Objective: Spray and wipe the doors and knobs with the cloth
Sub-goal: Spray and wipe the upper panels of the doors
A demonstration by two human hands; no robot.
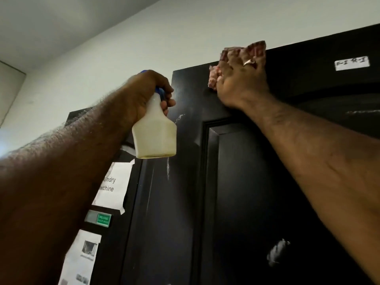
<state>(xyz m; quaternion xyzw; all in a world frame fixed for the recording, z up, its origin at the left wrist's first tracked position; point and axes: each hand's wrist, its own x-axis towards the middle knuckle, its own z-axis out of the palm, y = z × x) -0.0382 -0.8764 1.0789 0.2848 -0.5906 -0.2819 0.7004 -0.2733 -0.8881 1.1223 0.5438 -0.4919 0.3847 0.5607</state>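
The wiping step is judged to be in hand, at the top of a tall dark door (257, 192) with a smooth, slightly glossy face and a recessed panel. White streaks and a pale smear (277, 251) are seen lower on it, so the next move probably calls for the cloth to be drawn down over those marks, with more spray where they are dry. No knob is in view, so that part is taken as not yet done.

On the left, a second dark door (115, 233) carries taped paper notices (112, 186).

A milky plastic spray bottle (154, 132), with flat angled sides and a blue head, is held up near the door by the left hand (148, 93), fingers curled round its neck.

A crumpled pinkish cloth (216, 73) is pressed against the door's upper edge by the right hand (240, 83), whose fingers are spread over it; a ring (249, 62) is worn.

A small white label (352, 63) is stuck far right.
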